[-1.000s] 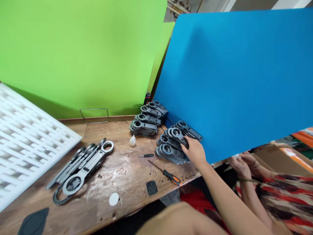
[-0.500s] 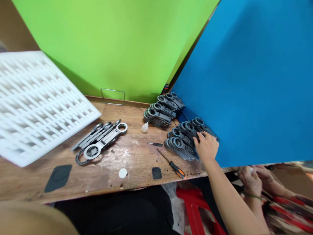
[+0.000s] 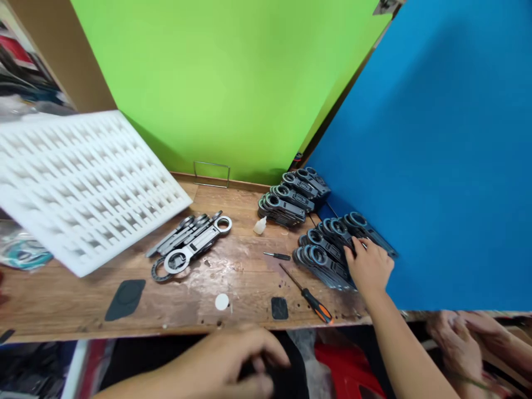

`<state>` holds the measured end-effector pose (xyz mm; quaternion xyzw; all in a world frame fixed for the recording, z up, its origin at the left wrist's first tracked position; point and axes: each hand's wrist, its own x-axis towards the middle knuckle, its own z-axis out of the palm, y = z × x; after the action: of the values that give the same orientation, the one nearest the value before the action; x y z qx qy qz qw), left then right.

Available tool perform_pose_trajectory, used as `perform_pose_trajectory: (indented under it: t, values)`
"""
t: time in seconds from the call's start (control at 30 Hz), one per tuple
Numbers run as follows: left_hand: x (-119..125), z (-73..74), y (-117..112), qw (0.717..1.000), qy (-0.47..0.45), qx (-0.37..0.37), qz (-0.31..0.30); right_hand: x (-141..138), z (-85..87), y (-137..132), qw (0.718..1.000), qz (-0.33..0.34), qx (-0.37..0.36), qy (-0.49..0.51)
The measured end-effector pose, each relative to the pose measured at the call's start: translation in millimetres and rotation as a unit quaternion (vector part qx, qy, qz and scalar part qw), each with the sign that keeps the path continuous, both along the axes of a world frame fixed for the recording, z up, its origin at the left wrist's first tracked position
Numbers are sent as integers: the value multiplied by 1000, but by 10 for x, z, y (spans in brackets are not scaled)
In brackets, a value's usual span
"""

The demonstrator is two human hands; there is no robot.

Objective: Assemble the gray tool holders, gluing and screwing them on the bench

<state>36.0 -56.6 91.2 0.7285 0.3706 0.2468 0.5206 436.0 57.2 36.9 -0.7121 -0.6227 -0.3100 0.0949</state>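
My right hand [image 3: 371, 268] rests on the nearer stack of dark grey ring-ended plastic parts [image 3: 328, 252] at the right. Its fingers are bent around one of them, with the grip partly hidden. Low in front of the table edge is my left hand [image 3: 245, 360], blurred, its fingers loosely curved and apart with nothing seen in them. A second stack of ring-ended parts [image 3: 291, 199] stands behind. Left of centre lie several slim parts with a light grey ring-ended piece [image 3: 199, 242] on top.
An orange-black screwdriver [image 3: 310, 299], a small dark screwdriver [image 3: 277, 256], a small white bottle [image 3: 260, 225], a black square pad [image 3: 279, 308] and a white disc [image 3: 221, 301] lie on the table. A white slotted rack [image 3: 100, 188] leans left. Green and blue panels enclose it. Another person's hands [image 3: 457, 343] are at right.
My left hand has come into view at the bottom middle. The view has shifted left, so things appear further right. My right hand stays on the nearer stack.
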Motion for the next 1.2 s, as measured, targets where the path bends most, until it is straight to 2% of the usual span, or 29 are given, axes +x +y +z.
perform_pose_trajectory:
  t: [0.03,0.1,0.17,0.27,0.33,0.43,0.5,0.53,0.57,0.6,0.63,0.67,0.73,0.77,0.8,0.83,0.87,0.9,1.0,1.07,1.1,1.13,1.2]
  values:
    - [-61,-43,143,1000,25,15,5,-5,1,3,1000,-1,2,0]
    - [-209,-218,420,982,133,115,68,-24,18,6,1000,-3,12,2]
    - [-358,-446,685,936,241,196,162,-75,53,-1,999,3,33,11]
    - [-493,-712,1047,864,358,248,250,-277,112,-46,996,46,59,46]
    - [-504,-792,1237,837,415,250,256,-522,115,-110,990,97,51,89]
    - [-460,-825,1392,824,457,241,234,-1031,-5,-259,965,186,4,187]
    - [-439,-841,1405,825,459,242,222,-1422,-167,-373,924,250,-33,288]
    - [-438,-854,1387,828,456,245,215,-1621,-260,-425,890,277,-79,354]
    - [-443,-874,1356,832,449,250,207,-1816,-353,-469,847,282,-121,434]
    - [-451,-899,1312,837,438,257,202,-2005,-439,-503,792,273,-166,520]
    - [-459,-929,1255,842,423,268,200,-2182,-514,-527,720,249,-214,611]
    - [-465,-965,1187,847,403,282,201,-2344,-574,-539,630,203,-249,707]
    - [-458,-1047,1018,857,350,321,202,-2604,-643,-538,408,103,-312,852]
    - [-443,-1089,921,860,321,343,198,-2698,-653,-529,298,57,-342,890]
    - [-421,-1129,820,864,292,364,190,-2767,-652,-519,203,19,-371,906]
    - [-392,-1166,717,868,264,379,181,-2813,-643,-509,131,-9,-396,909]
    - [-359,-1196,616,872,242,387,176,-2838,-629,-501,83,-31,-415,906]
    - [-324,-1219,522,878,222,386,173,-2847,-616,-497,55,-45,-424,903]
    - [-239,-1256,302,910,167,349,151,-2827,-595,-506,19,-53,-396,916]
    - [-216,-1275,210,939,107,298,137,-2807,-605,-533,18,-44,-368,929]
    - [-214,-1290,177,952,71,260,146,-2799,-613,-553,35,-37,-353,934]
    - [-218,-1311,151,961,36,213,171,-2789,-620,-576,66,-27,-338,938]
    - [-228,-1367,117,959,-29,83,270,-2762,-622,-629,166,12,-304,938]
